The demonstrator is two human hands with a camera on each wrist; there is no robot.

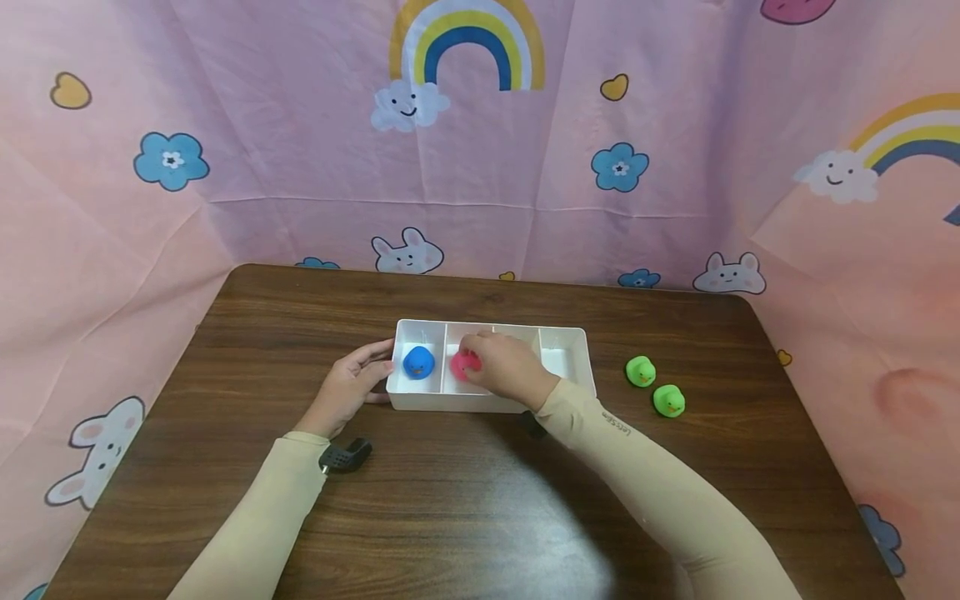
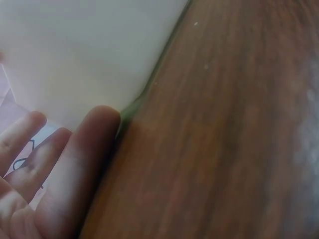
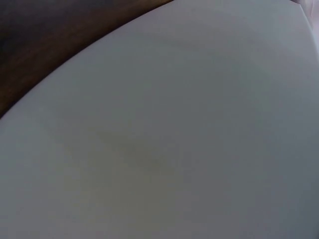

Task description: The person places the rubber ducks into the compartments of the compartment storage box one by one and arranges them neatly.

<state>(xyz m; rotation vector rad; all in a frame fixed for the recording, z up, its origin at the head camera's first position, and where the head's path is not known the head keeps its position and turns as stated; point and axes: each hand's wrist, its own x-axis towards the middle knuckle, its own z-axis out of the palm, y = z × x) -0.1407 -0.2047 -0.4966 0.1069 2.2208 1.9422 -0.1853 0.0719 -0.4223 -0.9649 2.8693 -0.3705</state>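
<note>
A white divided tray point(image 1: 450, 402) lies lengthwise across the table. In its leftmost compartment sits a blue rubber duck point(image 1: 418, 363). My right hand point(image 1: 513, 367) reaches over the tray and pinches a pink rubber duck point(image 1: 462, 365) in the compartment beside the blue one; the fingers partly cover it. At the tray's left end, my left hand point(image 1: 347, 385) rests its extended fingers against the outer wall. The left wrist view shows these fingers point(image 2: 82, 159) close up by the white wall. Only the tray's pale side point(image 3: 174, 124) fills most of the right wrist view.
Two green rubber ducks point(image 1: 641, 371) point(image 1: 669, 401) sit on the brown wooden table point(image 1: 435, 517), right of the tray. A pink patterned cloth point(image 1: 300, 117) hangs behind the table and along its sides.
</note>
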